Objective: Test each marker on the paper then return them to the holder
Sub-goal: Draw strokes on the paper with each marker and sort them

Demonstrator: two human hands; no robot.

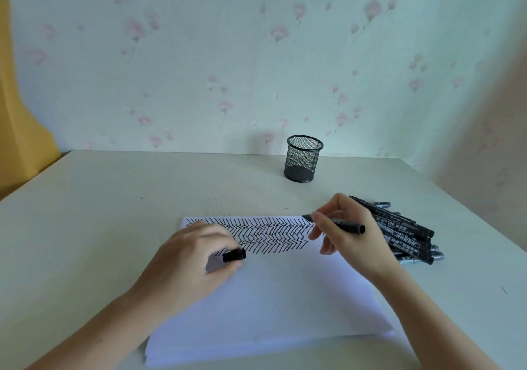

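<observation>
A pale bench (114, 198) stood against floral wallpaper (199, 55), a yellow shape (20, 130) at its far left edge. A stack of white paper (271, 298) lay at the near middle, its top band covered in black zigzag strokes (271, 235). The left hand (191, 258) rested on the sheet, its grip closed round a black cap (234, 255). The right hand (345, 232) pinched an uncapped marker (339, 222), tip at the paper's upper right corner. A pile of black markers (407, 235) lay just beyond that hand. The mesh holder (303, 158) stood upright near the wall.
</observation>
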